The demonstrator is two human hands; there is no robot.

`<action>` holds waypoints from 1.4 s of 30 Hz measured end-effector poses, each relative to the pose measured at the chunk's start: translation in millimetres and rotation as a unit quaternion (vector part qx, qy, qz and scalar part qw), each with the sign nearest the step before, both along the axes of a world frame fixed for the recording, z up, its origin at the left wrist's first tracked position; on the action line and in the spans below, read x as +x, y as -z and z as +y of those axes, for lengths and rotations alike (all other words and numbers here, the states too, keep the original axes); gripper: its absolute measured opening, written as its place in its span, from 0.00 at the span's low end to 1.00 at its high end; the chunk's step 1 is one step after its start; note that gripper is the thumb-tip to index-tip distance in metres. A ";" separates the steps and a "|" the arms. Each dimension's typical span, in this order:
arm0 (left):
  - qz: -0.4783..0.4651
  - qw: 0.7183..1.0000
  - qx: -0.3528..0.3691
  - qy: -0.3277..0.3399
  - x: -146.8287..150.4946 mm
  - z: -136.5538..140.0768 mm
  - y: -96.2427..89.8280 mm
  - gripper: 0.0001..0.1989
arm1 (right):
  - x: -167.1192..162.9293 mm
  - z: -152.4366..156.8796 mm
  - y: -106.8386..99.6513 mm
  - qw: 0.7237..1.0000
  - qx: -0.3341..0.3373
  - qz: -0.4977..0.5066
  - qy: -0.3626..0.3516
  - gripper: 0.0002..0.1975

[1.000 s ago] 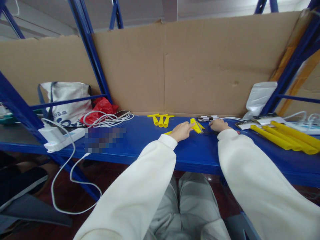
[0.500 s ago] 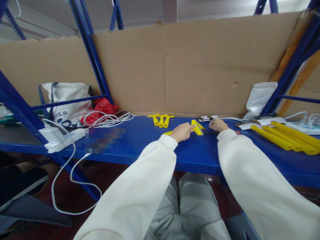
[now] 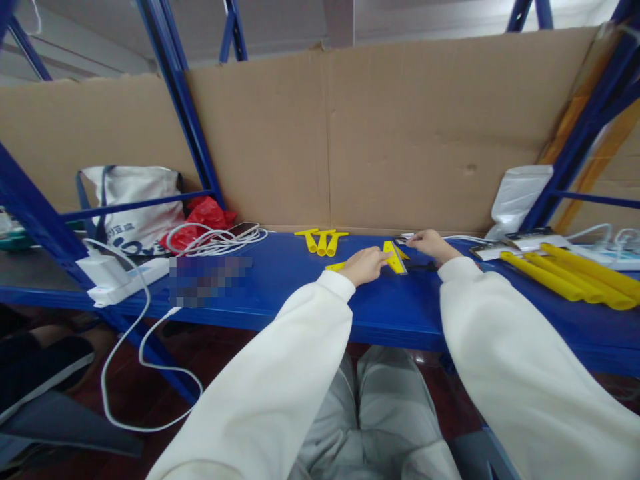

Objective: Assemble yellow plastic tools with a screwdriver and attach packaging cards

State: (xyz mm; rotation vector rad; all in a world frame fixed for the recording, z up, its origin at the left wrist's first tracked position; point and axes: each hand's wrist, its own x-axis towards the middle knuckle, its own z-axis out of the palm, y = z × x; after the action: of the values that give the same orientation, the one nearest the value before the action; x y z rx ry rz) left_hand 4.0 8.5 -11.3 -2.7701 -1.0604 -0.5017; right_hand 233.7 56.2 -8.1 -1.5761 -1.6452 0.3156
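Observation:
My left hand is closed around a yellow scraper. Its triangular head, with a pale straight edge, sticks out to the right of my fingers, and the yellow handle end shows left of the hand. My right hand reaches over the small black-and-white pieces behind the scraper head. Its fingers are pinched together at them; what sits between the fingertips is too small to make out. A dark thin item lies under my right hand, partly hidden.
Three yellow T-shaped pieces lie by the cardboard wall. On the right are long yellow-handled scrapers and a white plastic bag. Leftward lie coiled white cable, a power strip and a cloth bag.
My right hand has moved slightly left and back, onto the small black-and-white pieces, covering part of them. My left hand and the scraper stay where they were.

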 end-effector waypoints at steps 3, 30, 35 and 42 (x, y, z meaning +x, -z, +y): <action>-0.001 1.000 0.005 0.004 0.4 0.0 0.0 0.19 | -23.9 -10.6 -10.0 0.998 0.009 0.036 -0.047 0.04; 0.010 1.000 0.025 0.009 0.6 -2.6 -0.5 0.19 | -53.9 -20.0 -3.9 0.990 -0.041 0.133 -0.026 0.10; -0.032 0.999 0.017 0.006 -0.2 -0.2 -1.3 0.19 | -51.9 -29.2 -12.9 0.979 -0.066 0.195 -0.002 0.08; -0.082 0.997 0.015 -0.005 -3.2 2.5 -2.0 0.19 | -41.5 -41.7 -22.5 0.956 -0.161 0.209 -0.125 0.06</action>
State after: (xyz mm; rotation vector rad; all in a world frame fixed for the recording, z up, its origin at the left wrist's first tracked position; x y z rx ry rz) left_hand 0.7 11.0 -9.3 -2.7345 -1.0886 -0.7485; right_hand 192.2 14.5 14.4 -1.4001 -1.5019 1.0229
